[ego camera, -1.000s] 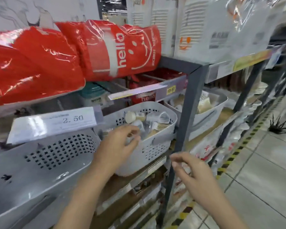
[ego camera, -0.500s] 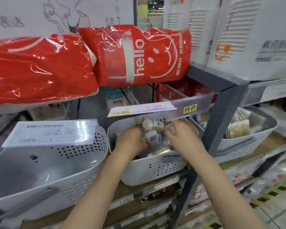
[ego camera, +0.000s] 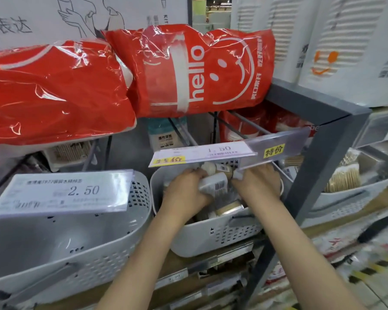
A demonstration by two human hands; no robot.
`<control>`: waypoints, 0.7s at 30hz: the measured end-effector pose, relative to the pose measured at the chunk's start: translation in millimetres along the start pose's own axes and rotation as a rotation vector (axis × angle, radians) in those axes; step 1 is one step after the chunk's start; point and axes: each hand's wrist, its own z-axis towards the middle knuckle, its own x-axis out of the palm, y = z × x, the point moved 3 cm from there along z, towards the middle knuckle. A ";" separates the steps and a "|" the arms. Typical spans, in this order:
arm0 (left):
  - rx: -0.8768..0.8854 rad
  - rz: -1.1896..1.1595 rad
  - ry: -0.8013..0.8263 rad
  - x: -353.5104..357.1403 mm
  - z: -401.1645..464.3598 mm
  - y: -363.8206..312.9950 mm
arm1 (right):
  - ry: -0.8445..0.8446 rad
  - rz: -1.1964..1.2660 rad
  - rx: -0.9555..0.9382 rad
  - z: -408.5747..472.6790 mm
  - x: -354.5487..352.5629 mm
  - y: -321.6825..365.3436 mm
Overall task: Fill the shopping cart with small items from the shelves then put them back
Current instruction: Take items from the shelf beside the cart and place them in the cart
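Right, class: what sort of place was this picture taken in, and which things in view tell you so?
Most likely a shop aisle, probably a discount or household-goods store. Printed price tags hang over white plastic bins of small packaged items, and sealed red "hello" packs sit on grey metal shelving.

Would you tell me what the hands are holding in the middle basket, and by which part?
Both hands, left hand and right hand, reach into the middle basket around a small white packet with a barcode, one at each end; the exact grip cannot be told.

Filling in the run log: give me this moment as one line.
scene: store shelf | left hand: in white basket | right hand: same basket | both grip small packets | cart: not in view
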 end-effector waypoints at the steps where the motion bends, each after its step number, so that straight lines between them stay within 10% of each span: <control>1: 0.009 -0.037 -0.042 -1.8 -1.9 -0.3 | 0.017 -0.022 -0.002 1.4 1.3 0.6; 12: -0.127 -0.602 -0.402 -33.8 -62.4 -5.6 | 0.069 0.001 -0.067 -4.0 -7.7 3.3; 21: -0.321 -0.824 -0.572 -41.5 -122.7 -5.3 | 0.016 0.486 -0.523 -24.1 -22.8 10.1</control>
